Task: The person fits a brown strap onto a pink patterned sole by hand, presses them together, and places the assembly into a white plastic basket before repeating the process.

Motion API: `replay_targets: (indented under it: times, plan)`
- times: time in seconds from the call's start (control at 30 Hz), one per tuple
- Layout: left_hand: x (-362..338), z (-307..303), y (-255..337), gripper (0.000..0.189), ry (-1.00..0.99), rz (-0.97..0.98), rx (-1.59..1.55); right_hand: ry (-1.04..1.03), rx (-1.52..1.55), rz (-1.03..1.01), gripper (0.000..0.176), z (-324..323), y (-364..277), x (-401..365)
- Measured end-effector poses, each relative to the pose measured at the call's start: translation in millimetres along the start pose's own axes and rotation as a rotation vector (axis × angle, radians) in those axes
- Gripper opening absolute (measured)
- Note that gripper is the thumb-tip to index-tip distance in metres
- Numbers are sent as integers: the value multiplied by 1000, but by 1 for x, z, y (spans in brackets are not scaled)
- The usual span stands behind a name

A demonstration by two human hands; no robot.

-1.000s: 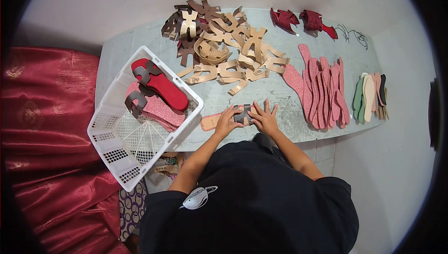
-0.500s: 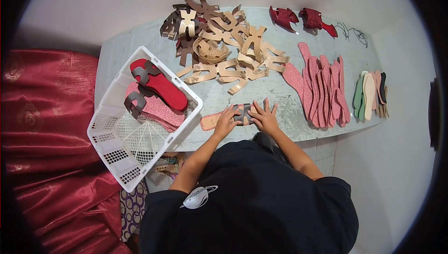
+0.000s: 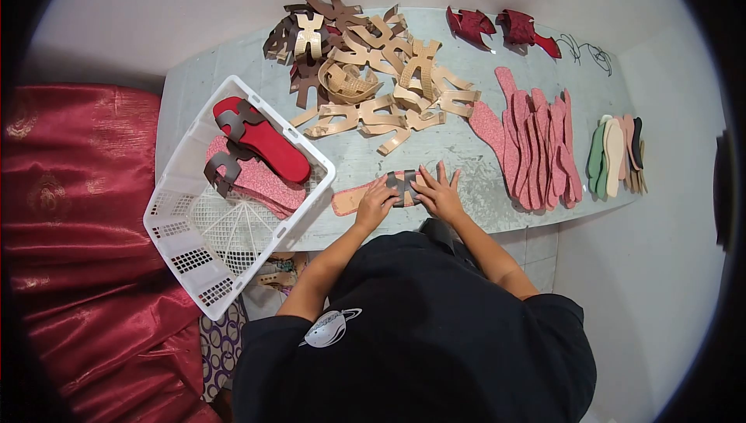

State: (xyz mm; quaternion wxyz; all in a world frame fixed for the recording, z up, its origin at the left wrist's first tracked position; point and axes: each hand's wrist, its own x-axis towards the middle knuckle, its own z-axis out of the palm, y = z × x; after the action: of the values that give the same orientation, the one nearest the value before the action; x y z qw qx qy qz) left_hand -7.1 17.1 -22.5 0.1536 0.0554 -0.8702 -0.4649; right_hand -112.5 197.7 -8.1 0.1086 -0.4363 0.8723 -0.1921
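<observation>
From here I see the right hand (image 3: 440, 194) spread against the dark strap (image 3: 408, 181) lying across the sole (image 3: 350, 201) on the table (image 3: 474, 168); whether the left hand (image 3: 376, 204) pinches it, I can't tell. Uneven pressure could skew the strap. The shirt (image 3: 420, 322) has a planet print, any lettering unreadable.

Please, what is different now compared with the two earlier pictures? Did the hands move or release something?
Nothing visibly changed, apart from a slight shift of the whole view. The left hand and right hand keep their fingers on the dark strap over the sole; nothing was taken or let go. The basket and pink soles stayed as they were.
</observation>
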Motion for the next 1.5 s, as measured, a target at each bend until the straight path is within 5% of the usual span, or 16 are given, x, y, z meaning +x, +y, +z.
replay_targets:
  times: [0.37, 0.73, 1.3, 1.5]
  plan:
    - [-4, -1, -1, 13, -42, 128, 151, 55, -106, -125, 35, 3, 5, 2]
    - [-5, -9, -5, 36, -139, 489, 463, 32, -75, -267, 34, -2, 12, 7]
    - [42, -28, 27, 17, -6, 295, 270, 29, 407, -315, 28, -33, 9, 33]
    - [51, -34, 31, 15, 107, 112, 188, 88, 641, -67, 20, -30, -7, 50]
